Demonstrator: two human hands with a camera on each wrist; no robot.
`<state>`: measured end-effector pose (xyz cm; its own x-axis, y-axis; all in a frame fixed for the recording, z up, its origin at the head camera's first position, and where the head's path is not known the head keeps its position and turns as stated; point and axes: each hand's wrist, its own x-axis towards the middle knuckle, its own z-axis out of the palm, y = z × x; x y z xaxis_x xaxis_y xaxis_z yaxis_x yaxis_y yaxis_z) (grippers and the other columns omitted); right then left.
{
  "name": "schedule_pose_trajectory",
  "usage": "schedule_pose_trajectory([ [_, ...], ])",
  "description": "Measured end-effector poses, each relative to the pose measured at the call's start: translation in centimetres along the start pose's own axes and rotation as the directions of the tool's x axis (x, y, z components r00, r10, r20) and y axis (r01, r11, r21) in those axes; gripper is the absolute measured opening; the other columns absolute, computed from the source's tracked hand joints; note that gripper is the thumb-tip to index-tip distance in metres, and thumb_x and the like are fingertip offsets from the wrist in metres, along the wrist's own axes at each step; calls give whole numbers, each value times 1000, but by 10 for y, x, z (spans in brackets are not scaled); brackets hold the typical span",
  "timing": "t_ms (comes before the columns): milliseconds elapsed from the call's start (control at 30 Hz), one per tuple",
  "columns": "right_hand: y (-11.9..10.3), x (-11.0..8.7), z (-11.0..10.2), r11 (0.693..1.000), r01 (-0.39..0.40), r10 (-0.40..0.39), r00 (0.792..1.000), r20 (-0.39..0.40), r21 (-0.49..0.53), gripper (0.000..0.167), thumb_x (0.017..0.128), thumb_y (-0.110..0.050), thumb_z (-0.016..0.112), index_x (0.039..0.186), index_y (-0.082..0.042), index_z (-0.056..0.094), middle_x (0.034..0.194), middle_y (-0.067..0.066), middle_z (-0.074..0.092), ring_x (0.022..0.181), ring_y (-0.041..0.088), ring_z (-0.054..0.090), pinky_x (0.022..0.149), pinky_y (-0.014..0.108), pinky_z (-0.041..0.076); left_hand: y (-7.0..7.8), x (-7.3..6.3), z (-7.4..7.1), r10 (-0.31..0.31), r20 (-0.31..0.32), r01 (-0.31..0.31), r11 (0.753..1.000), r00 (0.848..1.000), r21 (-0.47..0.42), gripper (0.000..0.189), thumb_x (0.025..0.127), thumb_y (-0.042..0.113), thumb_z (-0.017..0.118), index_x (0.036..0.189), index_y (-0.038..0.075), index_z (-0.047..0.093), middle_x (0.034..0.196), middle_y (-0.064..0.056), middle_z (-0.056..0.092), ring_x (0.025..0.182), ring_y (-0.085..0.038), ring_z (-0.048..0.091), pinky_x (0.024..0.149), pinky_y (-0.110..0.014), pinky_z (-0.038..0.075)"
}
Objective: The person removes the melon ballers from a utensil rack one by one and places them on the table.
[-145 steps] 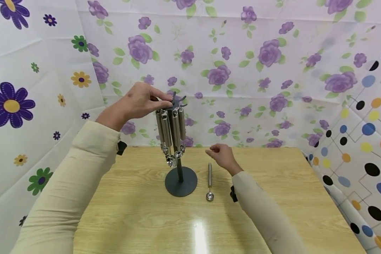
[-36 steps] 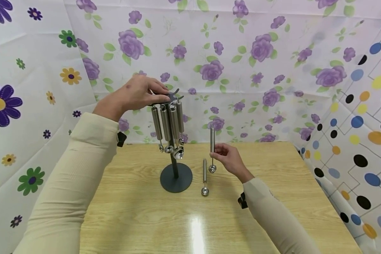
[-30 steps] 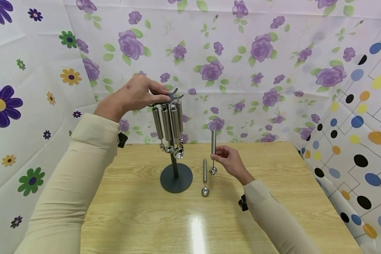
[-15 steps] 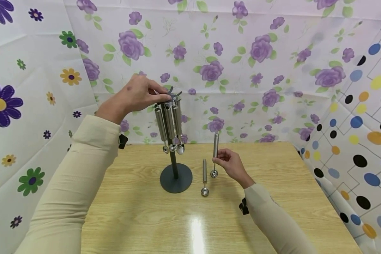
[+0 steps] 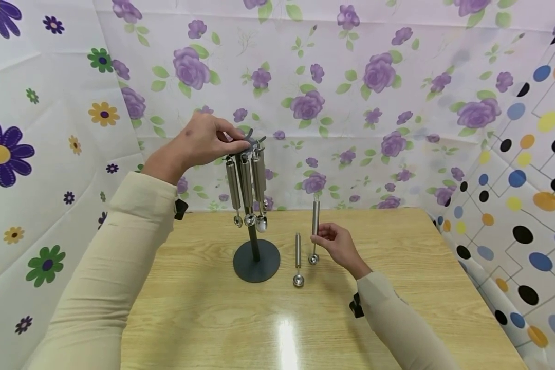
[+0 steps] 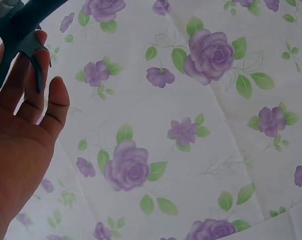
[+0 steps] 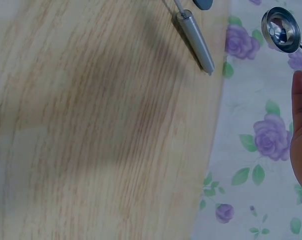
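Observation:
My left hand [image 5: 208,139] pinches the top of a dark utensil stand [image 5: 256,261] between thumb and fingers. Several steel utensils [image 5: 245,180] hang by their end loops below its hooks. Further right, my right hand [image 5: 339,244] holds a small steel scoop [image 5: 316,218] by the lower handle, upright, its round bowl down near the tabletop. In the right wrist view that scoop's bowl [image 7: 280,30] shows beyond the fingers. A similar steel scoop [image 5: 298,252] lies on the table between stand and right hand. In the left wrist view, dark curved hooks [image 6: 21,35] cross my fingers.
The light wooden table [image 5: 203,318] runs up to a flower-print cloth [image 5: 347,113] behind. A daisy-print cloth [image 5: 55,174] hangs on the left and a dotted cloth [image 5: 527,205] on the right. The stand's round base rests left of the lying scoop.
My right hand, with nothing in it at first, now holds a second scoop and has lowered it toward the table. The stand's top and hanging utensils have turned under my left hand.

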<state>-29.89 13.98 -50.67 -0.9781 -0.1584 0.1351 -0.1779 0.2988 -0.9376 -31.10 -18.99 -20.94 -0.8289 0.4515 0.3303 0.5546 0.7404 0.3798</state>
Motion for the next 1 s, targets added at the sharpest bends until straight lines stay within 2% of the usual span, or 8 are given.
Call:
schedule_pose_trajectory([
  [200, 9, -4, 0, 1000, -10, 11, 1000, 8, -17, 32, 93, -11, 73, 118, 8, 63, 100, 14, 66, 85, 17, 61, 74, 24, 51, -3, 0, 5, 9, -24, -9, 1000, 1000, -22, 24, 92, 27, 75, 106, 8, 80, 114, -10, 72, 83, -21, 69, 69, -31, 52],
  [400, 17, -7, 0, 999, -32, 31, 999, -11, -35, 33, 92, -19, 76, 116, 2, 65, 99, 10, 66, 86, 17, 61, 75, 26, 51, -4, -2, 9, -8, -72, 4, 998, 997, -65, 25, 92, 26, 76, 107, 7, 79, 108, -12, 72, 81, -22, 67, 69, -33, 51],
  [633, 26, -11, 2, 999, -52, 52, 999, -10, -16, 32, 91, -17, 76, 115, 2, 66, 99, 10, 66, 87, 19, 62, 75, 26, 52, -4, -3, 12, -10, -99, 2, 997, 995, -83, 23, 91, 26, 77, 105, 7, 79, 106, -12, 72, 81, -22, 66, 69, -34, 50],
  [867, 39, -12, 7, 996, -88, 88, 996, 0, 14, 33, 92, -14, 75, 116, 6, 64, 99, 12, 66, 86, 21, 65, 83, 47, 55, -6, -3, 14, -10, -110, 0, 996, 994, -95, 22, 91, 25, 77, 104, 7, 79, 105, -11, 71, 81, -23, 66, 70, -35, 51],
  [1000, 47, -13, 10, 994, -107, 107, 994, 5, 18, 32, 92, -11, 74, 116, 7, 63, 97, 12, 66, 83, 19, 65, 82, 49, 55, -7, -4, 14, -10, -117, -2, 995, 993, -100, 22, 90, 24, 78, 104, 7, 79, 105, -11, 71, 82, -22, 66, 70, -36, 51],
])
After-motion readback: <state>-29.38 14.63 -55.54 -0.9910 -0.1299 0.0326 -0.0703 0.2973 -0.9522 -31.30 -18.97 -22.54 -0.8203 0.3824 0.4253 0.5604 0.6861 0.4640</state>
